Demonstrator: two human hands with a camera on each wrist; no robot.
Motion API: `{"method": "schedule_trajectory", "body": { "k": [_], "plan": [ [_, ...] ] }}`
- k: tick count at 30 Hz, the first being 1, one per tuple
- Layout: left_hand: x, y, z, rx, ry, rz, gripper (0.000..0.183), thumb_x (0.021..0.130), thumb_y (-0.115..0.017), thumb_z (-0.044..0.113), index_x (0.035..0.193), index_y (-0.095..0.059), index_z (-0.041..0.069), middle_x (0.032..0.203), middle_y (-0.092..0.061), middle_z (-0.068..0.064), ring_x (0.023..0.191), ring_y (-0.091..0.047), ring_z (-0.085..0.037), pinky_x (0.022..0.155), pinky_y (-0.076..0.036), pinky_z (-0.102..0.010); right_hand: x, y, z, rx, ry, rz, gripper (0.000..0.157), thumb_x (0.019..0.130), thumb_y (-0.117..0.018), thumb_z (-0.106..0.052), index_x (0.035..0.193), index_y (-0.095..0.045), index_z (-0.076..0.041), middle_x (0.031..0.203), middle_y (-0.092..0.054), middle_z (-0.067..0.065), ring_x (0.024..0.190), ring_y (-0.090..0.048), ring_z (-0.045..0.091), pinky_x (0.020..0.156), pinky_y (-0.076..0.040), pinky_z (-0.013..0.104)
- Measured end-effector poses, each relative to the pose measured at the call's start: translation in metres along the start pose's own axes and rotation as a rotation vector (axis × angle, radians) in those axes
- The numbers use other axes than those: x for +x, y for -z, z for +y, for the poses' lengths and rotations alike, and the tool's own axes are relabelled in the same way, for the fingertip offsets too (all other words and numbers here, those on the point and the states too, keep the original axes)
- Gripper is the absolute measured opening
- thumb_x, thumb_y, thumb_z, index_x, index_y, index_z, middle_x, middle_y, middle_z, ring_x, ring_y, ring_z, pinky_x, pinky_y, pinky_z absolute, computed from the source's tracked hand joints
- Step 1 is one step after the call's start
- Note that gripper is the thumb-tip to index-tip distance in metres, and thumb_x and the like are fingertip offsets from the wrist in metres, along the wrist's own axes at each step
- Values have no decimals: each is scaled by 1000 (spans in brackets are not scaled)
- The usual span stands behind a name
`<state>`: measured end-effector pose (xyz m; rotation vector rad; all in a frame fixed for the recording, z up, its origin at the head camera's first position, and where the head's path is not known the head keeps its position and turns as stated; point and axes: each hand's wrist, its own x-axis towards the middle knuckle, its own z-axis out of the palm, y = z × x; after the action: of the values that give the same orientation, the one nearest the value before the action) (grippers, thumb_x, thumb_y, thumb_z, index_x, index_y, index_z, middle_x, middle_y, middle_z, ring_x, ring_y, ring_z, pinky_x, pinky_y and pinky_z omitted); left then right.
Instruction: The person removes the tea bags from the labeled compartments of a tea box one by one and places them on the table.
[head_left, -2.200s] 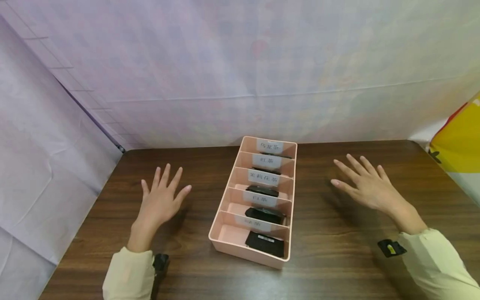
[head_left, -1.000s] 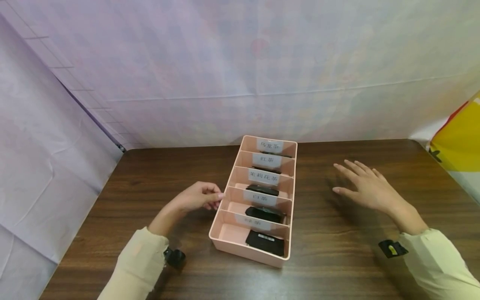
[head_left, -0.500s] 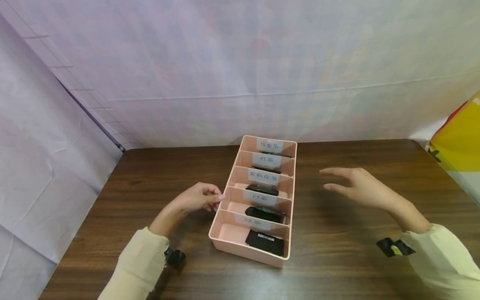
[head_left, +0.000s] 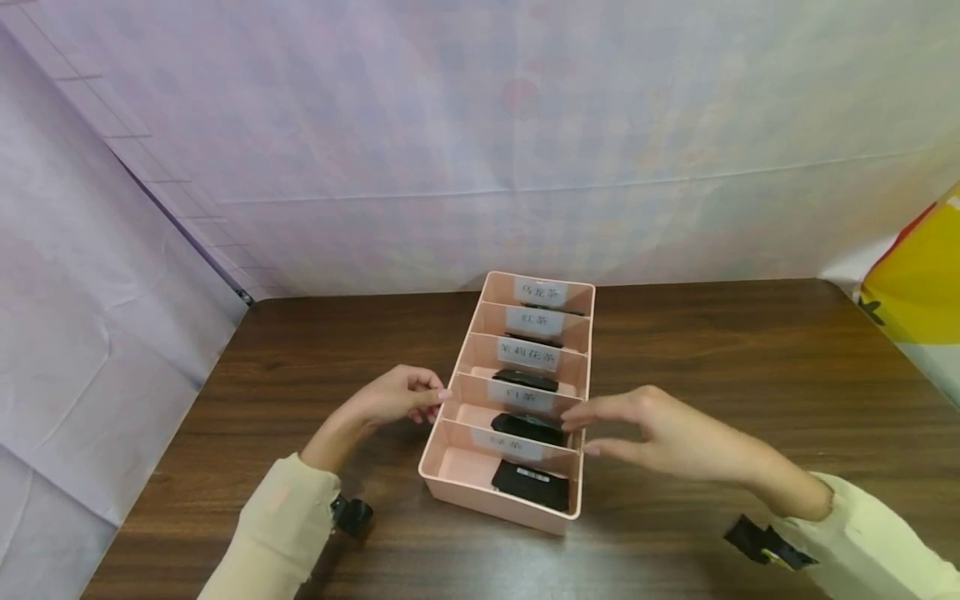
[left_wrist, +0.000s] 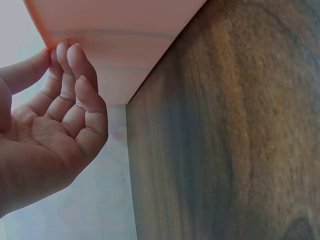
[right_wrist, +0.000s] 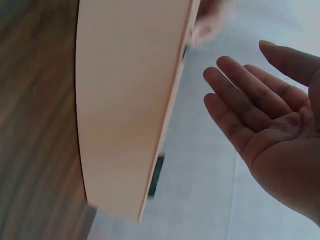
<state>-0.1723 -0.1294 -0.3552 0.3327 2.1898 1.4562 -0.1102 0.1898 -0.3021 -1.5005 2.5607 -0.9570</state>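
A pink divided box [head_left: 487, 503] lies lengthwise on the table, its several compartments each marked with a white label in Chinese characters. My left hand [head_left: 393, 395] pinches the rim on its left side, thumb on top and fingertips against the outer wall [left_wrist: 120, 35]. In the nearest compartment is a flat black packet [head_left: 531, 486] with a white barcode strip. Another black packet [head_left: 527, 427] sits one compartment further back. My right hand [head_left: 660, 433] reaches over the right rim beside that packet; in the right wrist view its fingers [right_wrist: 240, 95] are extended, holding nothing.
More black packets, such as this one [head_left: 525, 380], show in the far compartments. The brown wooden table [head_left: 360, 533] ends at a pale hanging cloth [head_left: 360, 208] behind. A yellow cloth [head_left: 915, 283] hangs at the right. Black straps with a camera [head_left: 352, 516] are on the wrists.
My left hand moved right from above the table and took hold of the box's left rim. The right hand then swung left to the box's right side. The box stayed put.
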Motion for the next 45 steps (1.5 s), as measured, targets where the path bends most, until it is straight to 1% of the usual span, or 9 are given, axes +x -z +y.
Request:
{"method": "schedule_trajectory", "body": {
  "k": [3, 6, 11, 15, 20, 26, 36, 40, 45],
  "plan": [
    [0, 0, 0, 1, 2, -3, 16, 90, -55, 6, 86, -56, -9, 62, -56, -2, 59, -55, -11, 55, -44, -27, 2, -14, -9, 34, 68, -28, 26, 86, -62, -9, 112, -61, -5, 104, -65, 2, 93, -62, 13, 77, -50, 28],
    [1, 0, -1, 2, 2, -7, 16, 90, -55, 6, 85, -56, -9, 62, -56, -2, 59, -54, -12, 55, -44, -27, 2, -27, -15, 21, 99, -45, 25, 85, -63, -10, 110, -61, -4, 103, -65, 1, 94, -61, 12, 78, -49, 27],
    [1, 0, -1, 2, 2, -11, 15, 90, -55, 6, 86, -56, -8, 63, -56, -2, 59, -54, -12, 55, -44, -28, 1, -44, -25, -48, 70, -69, 23, 83, -66, -14, 104, -64, -5, 100, -64, 0, 95, -59, 12, 80, -48, 29],
    [1, 1, -1, 4, 4, -13, 16, 91, -55, 7, 85, -56, -8, 63, -56, -2, 59, -55, -12, 55, -44, -28, -1, -53, -28, -112, 40, -76, 22, 81, -68, -15, 101, -65, -5, 98, -63, 1, 91, -58, 11, 77, -49, 27],
    [0, 0, 0, -2, 15, -6, 16, 91, -54, 7, 85, -57, -8, 63, -57, -1, 59, -55, -12, 55, -43, -27, -2, -58, -29, -157, 23, -61, 23, 78, -70, -12, 98, -66, -4, 96, -63, 1, 90, -58, 13, 77, -49, 29],
    [0, 0, -1, -11, 3, -9, 17, 91, -54, 7, 85, -56, -8, 62, -56, -1, 59, -55, -12, 54, -43, -26, -2, -61, -29, -164, 35, -28, 22, 75, -71, -8, 96, -66, -5, 94, -64, 0, 89, -58, 13, 77, -49, 29],
    [0, -1, -1, -17, -2, -13, 16, 91, -55, 7, 84, -56, -7, 62, -56, -1, 59, -55, -12, 53, -42, -26, -4, -66, -26, -123, 81, 52, 25, 69, -71, 0, 91, -66, -10, 88, -63, -7, 85, -57, 9, 75, -47, 26],
    [0, -1, -1, -20, 2, -11, 15, 91, -55, 7, 84, -56, -6, 62, -56, -2, 59, -54, -12, 54, -42, -26, -4, -67, -25, -105, 103, 85, 26, 67, -72, 2, 89, -66, -11, 86, -63, -7, 83, -57, 8, 74, -45, 23],
    [0, 0, -1, -20, 8, -9, 14, 91, -55, 6, 83, -57, -6, 63, -56, -2, 59, -55, -13, 54, -42, -26, -4, -67, -26, -71, 102, 126, 27, 65, -73, 3, 88, -67, -11, 85, -64, -7, 82, -58, 8, 74, -46, 20]
  ]
}}
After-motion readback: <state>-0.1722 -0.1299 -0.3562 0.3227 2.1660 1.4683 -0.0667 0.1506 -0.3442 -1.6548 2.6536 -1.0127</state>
